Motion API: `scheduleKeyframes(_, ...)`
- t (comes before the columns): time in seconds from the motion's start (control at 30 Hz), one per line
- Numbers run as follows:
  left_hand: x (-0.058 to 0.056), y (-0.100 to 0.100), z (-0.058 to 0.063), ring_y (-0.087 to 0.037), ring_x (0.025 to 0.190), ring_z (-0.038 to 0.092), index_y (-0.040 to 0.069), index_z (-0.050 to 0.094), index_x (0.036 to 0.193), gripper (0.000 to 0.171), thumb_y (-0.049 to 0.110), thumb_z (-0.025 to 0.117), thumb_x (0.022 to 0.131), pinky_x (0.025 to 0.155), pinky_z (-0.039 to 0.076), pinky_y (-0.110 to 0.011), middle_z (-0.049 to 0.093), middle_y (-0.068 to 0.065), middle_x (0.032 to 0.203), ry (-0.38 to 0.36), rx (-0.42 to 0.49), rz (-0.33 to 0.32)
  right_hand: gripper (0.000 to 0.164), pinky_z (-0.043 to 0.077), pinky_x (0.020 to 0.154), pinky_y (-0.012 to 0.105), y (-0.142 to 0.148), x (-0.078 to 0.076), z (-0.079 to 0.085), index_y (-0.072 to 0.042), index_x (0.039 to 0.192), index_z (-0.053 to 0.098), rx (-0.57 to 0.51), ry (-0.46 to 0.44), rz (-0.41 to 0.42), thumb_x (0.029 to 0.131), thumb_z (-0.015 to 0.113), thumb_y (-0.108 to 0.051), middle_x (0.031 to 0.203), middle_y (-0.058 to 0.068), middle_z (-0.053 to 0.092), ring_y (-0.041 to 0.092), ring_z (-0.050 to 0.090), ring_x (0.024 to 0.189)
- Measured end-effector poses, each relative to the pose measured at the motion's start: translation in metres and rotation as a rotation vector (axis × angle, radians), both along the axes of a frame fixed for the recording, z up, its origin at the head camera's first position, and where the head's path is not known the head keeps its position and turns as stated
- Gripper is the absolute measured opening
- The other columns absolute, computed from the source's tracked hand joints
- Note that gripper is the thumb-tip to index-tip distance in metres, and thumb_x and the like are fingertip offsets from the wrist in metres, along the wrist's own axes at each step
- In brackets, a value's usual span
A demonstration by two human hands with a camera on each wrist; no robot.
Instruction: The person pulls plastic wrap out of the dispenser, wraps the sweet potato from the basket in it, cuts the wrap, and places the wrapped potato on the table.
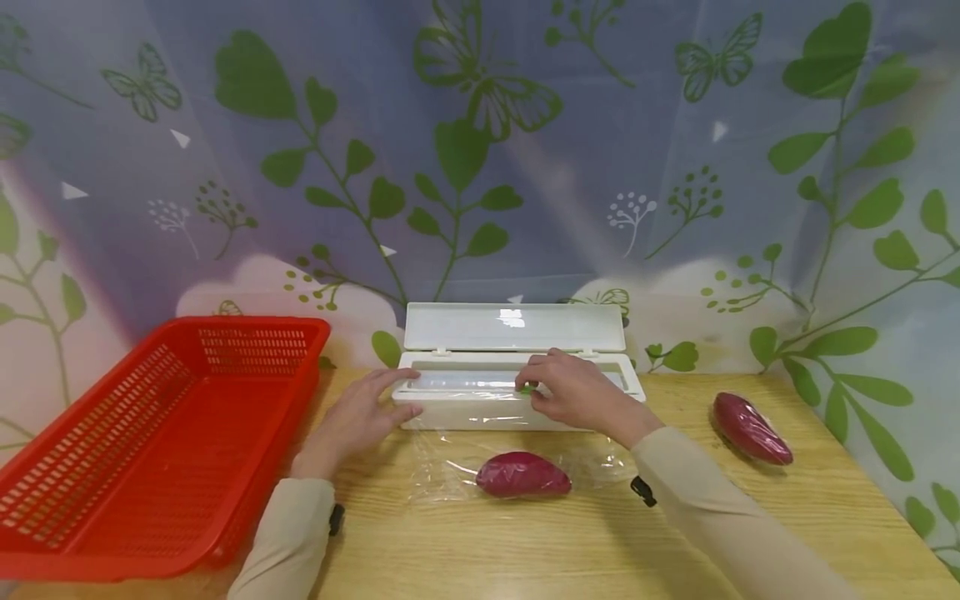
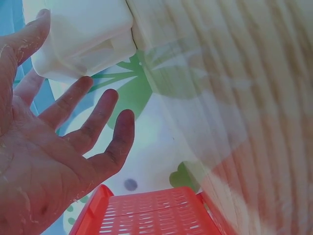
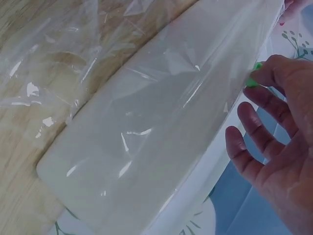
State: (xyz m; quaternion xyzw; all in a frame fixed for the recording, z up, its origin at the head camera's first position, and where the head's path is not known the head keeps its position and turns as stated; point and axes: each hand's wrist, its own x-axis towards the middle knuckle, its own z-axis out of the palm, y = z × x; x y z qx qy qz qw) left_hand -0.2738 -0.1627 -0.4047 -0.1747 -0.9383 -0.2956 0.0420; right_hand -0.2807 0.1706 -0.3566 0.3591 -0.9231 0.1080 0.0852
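Observation:
A white cling film dispenser box [image 1: 517,412] stands against the back wall with its lid [image 1: 465,327] raised. Clear film [image 1: 442,471] comes out over its front edge and down onto the table. Under or within the film lies a reddish-purple sweet potato [image 1: 523,475]. My left hand [image 1: 356,421] is at the box's left end, fingers and thumb spread and relaxed. With thumb and forefinger, my right hand [image 1: 573,392] pinches a small green slider [image 3: 254,76] on the box's front edge; the other fingers are loosely bent.
A large red plastic basket [image 1: 165,450] with slotted sides stands at the left. Another purple sweet potato [image 1: 750,429], wrapped in shiny film, lies at the right of the wooden table [image 1: 465,554]. A patterned curtain [image 1: 540,208] hangs behind the box.

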Motion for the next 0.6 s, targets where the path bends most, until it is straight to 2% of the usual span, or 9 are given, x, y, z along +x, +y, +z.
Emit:
scheduleKeyframes(0.2, -0.001, 0.001, 0.001, -0.043, 0.143, 0.046, 0.025, 0.057, 0.145, 0.054, 0.039, 0.07, 0.095, 0.115, 0.035, -0.066, 0.053, -0.013, 0.154, -0.012, 0.001, 0.002, 0.024, 0.052, 0.071, 0.03, 0.018, 0.002, 0.003, -0.019, 0.101, 0.076, 0.005, -0.019, -0.045, 0.085, 0.069, -0.003, 0.101, -0.004, 0.073, 0.015, 0.061, 0.09)
scheduleKeyframes(0.4, -0.002, -0.001, 0.002, -0.043, 0.142, 0.047, 0.023, 0.057, 0.144, 0.053, 0.039, 0.07, 0.095, 0.115, 0.035, -0.066, 0.054, -0.012, 0.153, 0.008, 0.002, -0.009, 0.021, 0.047, 0.065, 0.028, 0.038, 0.002, 0.004, -0.017, 0.095, 0.076, 0.004, -0.003, -0.046, 0.082, 0.07, -0.002, 0.088, -0.004, 0.069, 0.014, 0.057, 0.08)
scheduleKeyframes(0.6, -0.002, 0.0, 0.0, -0.043, 0.141, 0.048, 0.024, 0.058, 0.144, 0.052, 0.039, 0.071, 0.095, 0.114, 0.036, -0.067, 0.055, -0.012, 0.152, 0.01, 0.009, -0.013, 0.021, 0.044, 0.063, 0.027, 0.053, 0.004, 0.005, -0.018, 0.093, 0.076, 0.02, 0.017, -0.053, 0.081, 0.07, -0.001, 0.087, -0.004, 0.07, 0.014, 0.057, 0.078)
